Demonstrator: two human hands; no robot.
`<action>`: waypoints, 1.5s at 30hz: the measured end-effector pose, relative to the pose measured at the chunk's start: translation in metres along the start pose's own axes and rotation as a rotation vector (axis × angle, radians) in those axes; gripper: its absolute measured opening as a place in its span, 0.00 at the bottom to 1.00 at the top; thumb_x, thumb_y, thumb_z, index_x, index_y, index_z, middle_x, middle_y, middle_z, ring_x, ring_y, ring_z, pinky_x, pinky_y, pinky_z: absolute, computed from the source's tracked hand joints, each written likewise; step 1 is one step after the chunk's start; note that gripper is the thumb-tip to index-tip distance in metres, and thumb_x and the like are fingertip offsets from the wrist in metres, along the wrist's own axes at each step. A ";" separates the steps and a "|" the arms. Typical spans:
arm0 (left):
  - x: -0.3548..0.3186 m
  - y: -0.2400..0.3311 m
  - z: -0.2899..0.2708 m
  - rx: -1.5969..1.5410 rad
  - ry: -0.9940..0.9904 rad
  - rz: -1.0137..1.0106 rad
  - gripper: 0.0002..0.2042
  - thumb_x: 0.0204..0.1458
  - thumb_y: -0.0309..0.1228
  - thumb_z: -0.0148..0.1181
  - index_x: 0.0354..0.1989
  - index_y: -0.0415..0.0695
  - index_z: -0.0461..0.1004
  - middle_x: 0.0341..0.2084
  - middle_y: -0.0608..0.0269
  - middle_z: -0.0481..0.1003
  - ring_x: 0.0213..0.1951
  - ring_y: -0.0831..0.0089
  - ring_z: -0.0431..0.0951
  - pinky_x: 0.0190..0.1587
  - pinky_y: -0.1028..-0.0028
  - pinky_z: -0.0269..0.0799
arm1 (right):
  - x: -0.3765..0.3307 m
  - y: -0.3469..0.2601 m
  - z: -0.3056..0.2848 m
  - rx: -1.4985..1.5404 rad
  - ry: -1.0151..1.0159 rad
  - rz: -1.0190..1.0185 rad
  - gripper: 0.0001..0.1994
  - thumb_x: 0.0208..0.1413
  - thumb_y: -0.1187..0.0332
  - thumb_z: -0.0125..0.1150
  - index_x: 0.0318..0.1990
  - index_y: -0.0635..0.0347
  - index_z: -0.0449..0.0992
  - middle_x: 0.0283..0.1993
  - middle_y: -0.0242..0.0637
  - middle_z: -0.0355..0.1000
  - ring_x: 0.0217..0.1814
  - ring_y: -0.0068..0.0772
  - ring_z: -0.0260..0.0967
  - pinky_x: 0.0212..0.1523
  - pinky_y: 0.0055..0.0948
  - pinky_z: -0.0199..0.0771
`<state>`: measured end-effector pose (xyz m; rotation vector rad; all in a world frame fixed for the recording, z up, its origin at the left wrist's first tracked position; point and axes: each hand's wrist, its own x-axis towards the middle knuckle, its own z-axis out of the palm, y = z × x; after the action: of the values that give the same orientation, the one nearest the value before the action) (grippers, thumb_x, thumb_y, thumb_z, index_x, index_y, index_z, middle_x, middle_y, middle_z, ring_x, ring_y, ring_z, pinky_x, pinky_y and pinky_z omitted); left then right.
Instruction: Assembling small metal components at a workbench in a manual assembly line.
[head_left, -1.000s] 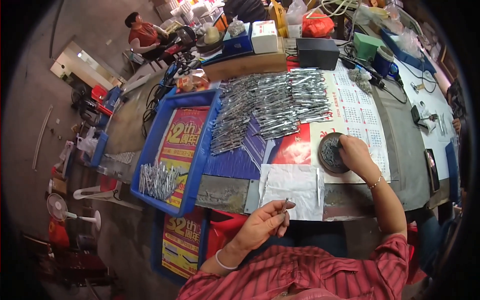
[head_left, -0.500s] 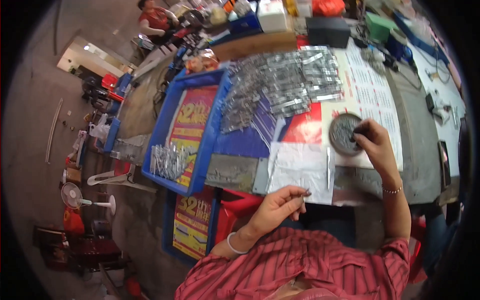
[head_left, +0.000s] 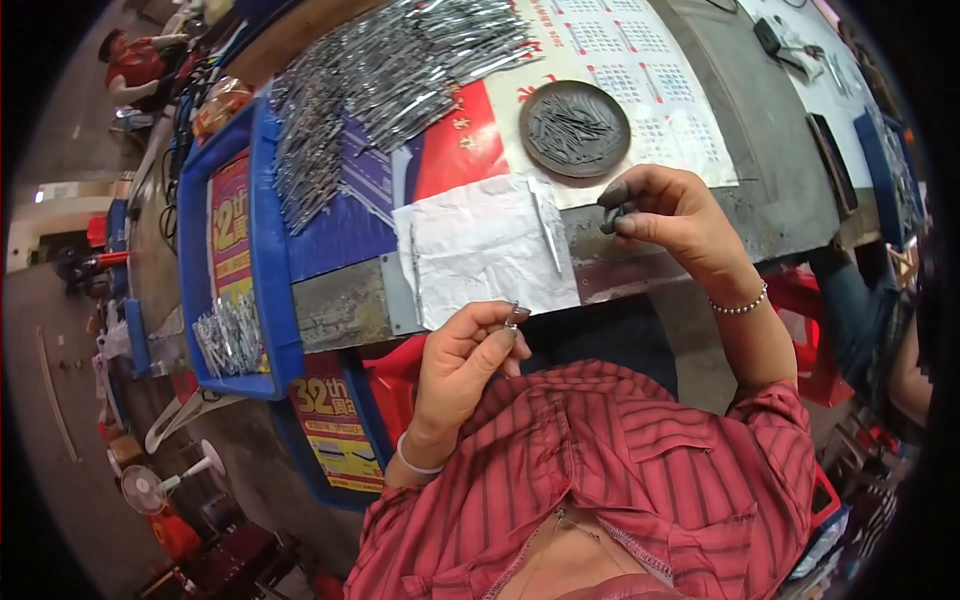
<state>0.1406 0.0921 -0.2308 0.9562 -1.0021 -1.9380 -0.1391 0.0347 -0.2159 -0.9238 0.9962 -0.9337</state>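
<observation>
My left hand (head_left: 467, 365) is closed in a pinch, a small shiny metal piece (head_left: 514, 319) sticking up between thumb and forefinger. It is just off the table's front edge, beside a crumpled white sheet (head_left: 480, 240) with a thin metal strip (head_left: 546, 230) along its right side. My right hand (head_left: 675, 220) is raised over the edge, thumb and fingers pinched together. Its fingertips are stained dark, and whatever lies between them is too small to make out. Beyond it sits a round brown dish (head_left: 621, 125) full of small dark pins (head_left: 570, 132).
Many shiny metal strips (head_left: 400, 80) are heaped at the back. At left a blue tray (head_left: 265, 220) holds more metal pieces (head_left: 230, 335). A dark flat object (head_left: 833, 165) lies far right. A red stool (head_left: 395, 385) stands under the table. Another person (head_left: 140, 70) sits far left.
My right hand has left the dish and come nearer my left hand. The left hand still holds its metal piece. The view has shifted, bringing the table's front edge closer.
</observation>
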 end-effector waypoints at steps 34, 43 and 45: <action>-0.004 -0.006 -0.005 0.085 -0.045 -0.025 0.11 0.60 0.25 0.50 0.49 0.37 0.69 0.31 0.65 0.74 0.30 0.83 0.72 0.35 0.83 0.69 | 0.114 -0.007 -0.018 -1.601 0.122 -0.376 0.05 0.42 0.76 0.55 0.28 0.65 0.67 0.28 0.49 0.69 0.34 0.54 0.68 0.36 0.46 0.68; -0.003 0.000 -0.003 0.097 -0.045 -0.034 0.12 0.61 0.28 0.49 0.50 0.38 0.69 0.30 0.68 0.72 0.29 0.87 0.68 0.33 0.84 0.66 | 0.103 -0.022 -0.021 -1.358 0.167 -0.485 0.09 0.42 0.78 0.57 0.32 0.65 0.66 0.31 0.50 0.70 0.38 0.57 0.67 0.37 0.47 0.66; -0.004 0.001 -0.004 0.106 -0.041 -0.032 0.12 0.61 0.29 0.49 0.50 0.38 0.69 0.30 0.69 0.72 0.29 0.87 0.68 0.33 0.84 0.66 | 0.098 -0.026 -0.016 -1.244 0.165 -0.492 0.08 0.43 0.79 0.56 0.34 0.66 0.68 0.33 0.51 0.71 0.39 0.57 0.67 0.39 0.45 0.67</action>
<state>0.1458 0.0934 -0.2301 1.0004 -1.1293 -1.9536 -0.1338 -0.0679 -0.2219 -2.2275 1.5503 -0.7280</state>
